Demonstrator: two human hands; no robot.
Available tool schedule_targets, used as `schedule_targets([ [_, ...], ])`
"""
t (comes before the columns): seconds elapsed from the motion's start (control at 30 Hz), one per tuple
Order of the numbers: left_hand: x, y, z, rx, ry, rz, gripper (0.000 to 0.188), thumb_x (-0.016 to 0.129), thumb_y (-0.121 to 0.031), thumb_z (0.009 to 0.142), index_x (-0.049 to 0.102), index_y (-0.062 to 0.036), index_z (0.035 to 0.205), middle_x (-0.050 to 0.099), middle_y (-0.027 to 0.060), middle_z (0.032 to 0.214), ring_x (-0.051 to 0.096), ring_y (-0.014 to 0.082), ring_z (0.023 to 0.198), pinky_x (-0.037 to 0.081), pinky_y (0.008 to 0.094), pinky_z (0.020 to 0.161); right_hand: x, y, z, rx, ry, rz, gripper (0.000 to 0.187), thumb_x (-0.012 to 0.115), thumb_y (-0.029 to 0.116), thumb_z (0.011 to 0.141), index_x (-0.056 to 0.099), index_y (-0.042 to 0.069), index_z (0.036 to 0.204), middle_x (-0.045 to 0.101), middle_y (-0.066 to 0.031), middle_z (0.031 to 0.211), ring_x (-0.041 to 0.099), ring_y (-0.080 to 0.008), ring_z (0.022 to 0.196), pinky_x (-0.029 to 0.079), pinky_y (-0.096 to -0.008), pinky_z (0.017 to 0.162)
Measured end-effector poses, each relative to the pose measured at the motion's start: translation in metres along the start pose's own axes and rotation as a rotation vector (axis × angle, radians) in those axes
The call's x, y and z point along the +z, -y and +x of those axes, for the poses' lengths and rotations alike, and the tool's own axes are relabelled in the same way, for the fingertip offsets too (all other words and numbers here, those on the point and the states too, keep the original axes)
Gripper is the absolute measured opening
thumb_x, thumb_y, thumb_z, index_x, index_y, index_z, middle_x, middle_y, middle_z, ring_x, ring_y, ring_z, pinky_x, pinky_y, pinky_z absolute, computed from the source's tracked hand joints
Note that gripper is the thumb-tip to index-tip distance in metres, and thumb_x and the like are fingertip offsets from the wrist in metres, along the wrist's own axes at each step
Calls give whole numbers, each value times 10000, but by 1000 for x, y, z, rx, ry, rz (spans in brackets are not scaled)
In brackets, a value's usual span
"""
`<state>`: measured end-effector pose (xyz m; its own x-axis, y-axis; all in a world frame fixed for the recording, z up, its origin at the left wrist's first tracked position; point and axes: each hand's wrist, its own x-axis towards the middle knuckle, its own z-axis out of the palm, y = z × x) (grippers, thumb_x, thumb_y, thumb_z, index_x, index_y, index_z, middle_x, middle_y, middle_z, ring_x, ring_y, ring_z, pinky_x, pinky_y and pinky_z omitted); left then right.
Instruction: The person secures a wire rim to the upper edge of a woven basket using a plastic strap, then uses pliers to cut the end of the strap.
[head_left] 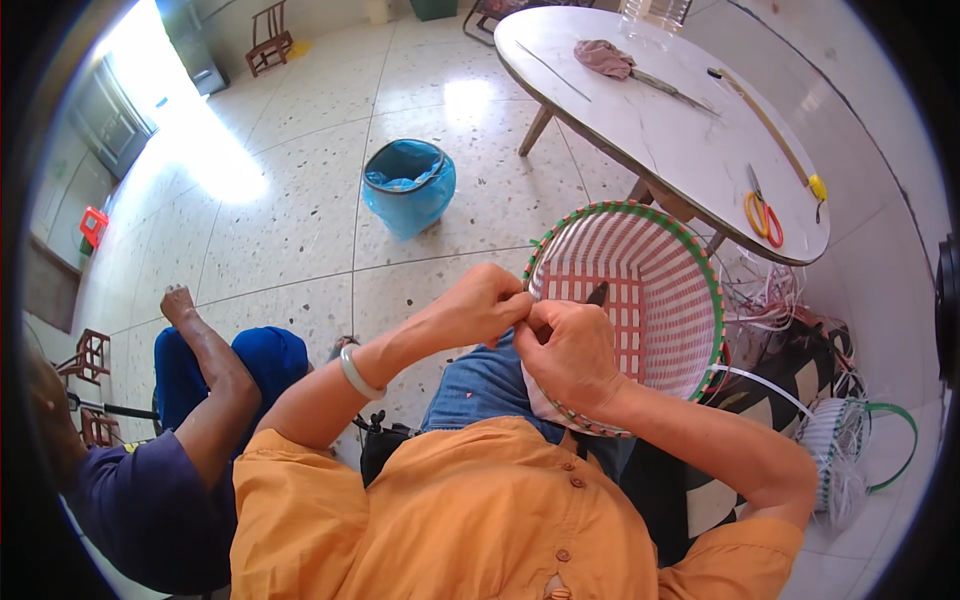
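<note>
A round woven basket (680,290) in pink-red and white strips, its rim wrapped in green, rests tilted on my lap. At its left rim both my hands meet. My left hand (490,303) is closed in a pinch with fingertips at the rim; anything between them is too small to make out. My right hand (578,352) is closed beside it, thumb and forefinger against the left fingertips. From behind the right knuckles sticks a dark pointed end of a tool (598,293); the rest is hidden by the hand.
A white oval table (670,110) at the far right holds orange-handled scissors (764,215), a pink cloth (603,58) and a long strip. A blue-lined bin (410,190) stands ahead. Another person (170,480) sits at left. A smaller basket (830,450) and loose strips lie at right.
</note>
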<state>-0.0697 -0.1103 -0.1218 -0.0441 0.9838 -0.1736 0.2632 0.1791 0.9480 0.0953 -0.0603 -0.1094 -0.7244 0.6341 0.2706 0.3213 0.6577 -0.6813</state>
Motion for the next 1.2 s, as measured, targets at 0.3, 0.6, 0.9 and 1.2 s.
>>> schedule_targets([
  [0.3,-3,-7,10,170,-102,319,328,513,-142,869,573,104,660,520,159,486,567,151,458,426,336,453,-115,-11,18,-177,334,-346,250,689,259,834,700,10,853,646,-218,834,635,-379,878,490,-424,810],
  [0.6,-17,-28,35,119,-177,538,348,528,-178,811,555,132,653,521,301,581,593,389,525,473,457,553,-191,-110,12,363,360,-140,415,625,211,859,556,-53,1170,669,-223,938,692,-305,794,547,-415,713],
  [0.9,-74,-17,73,279,-143,836,353,534,-164,932,553,74,672,457,179,568,421,182,473,381,365,501,-118,-38,-37,689,164,505,267,590,134,890,594,-123,962,677,-188,755,696,-258,576,595,-340,484],
  [1.2,-63,-25,101,399,-167,1182,125,592,-23,913,603,70,832,646,209,751,669,251,718,533,344,639,-110,-45,-53,922,319,450,707,600,651,862,560,-38,707,602,-170,573,595,-186,398,434,-260,324],
])
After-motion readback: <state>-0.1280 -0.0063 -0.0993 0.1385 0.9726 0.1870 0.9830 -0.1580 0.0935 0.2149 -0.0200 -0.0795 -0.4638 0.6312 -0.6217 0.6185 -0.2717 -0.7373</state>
